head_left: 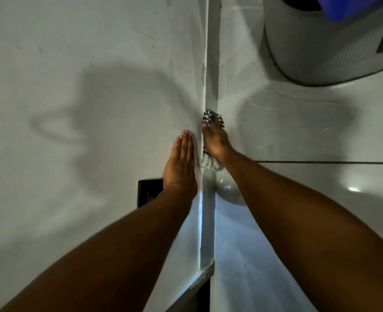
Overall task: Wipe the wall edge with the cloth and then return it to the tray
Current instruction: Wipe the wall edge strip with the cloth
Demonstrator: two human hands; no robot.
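While the wall (78, 109) fills the left of the view, the wiping step is in hand, with the cloth pressed to the wall edge (210, 82).

Largest first: the pale wall runs down to a vertical corner strip, with glossy floor tiles (298, 136) to its right and a white ribbed appliance (321, 46) at top right; a dark switch plate (149, 192) sits on the wall by the left wrist. The left hand (181, 163) lies flat and open on the wall, fingers straight and together, holding nothing and seemingly bracing. The right hand (215, 140) is spread over the checked cloth (210, 117), pinning it against the edge, with cloth showing above the fingertips and below the palm. No tray is in view. By my judgement, the next move calls for steady pressure along the strip, then bunching the cloth to carry it off.
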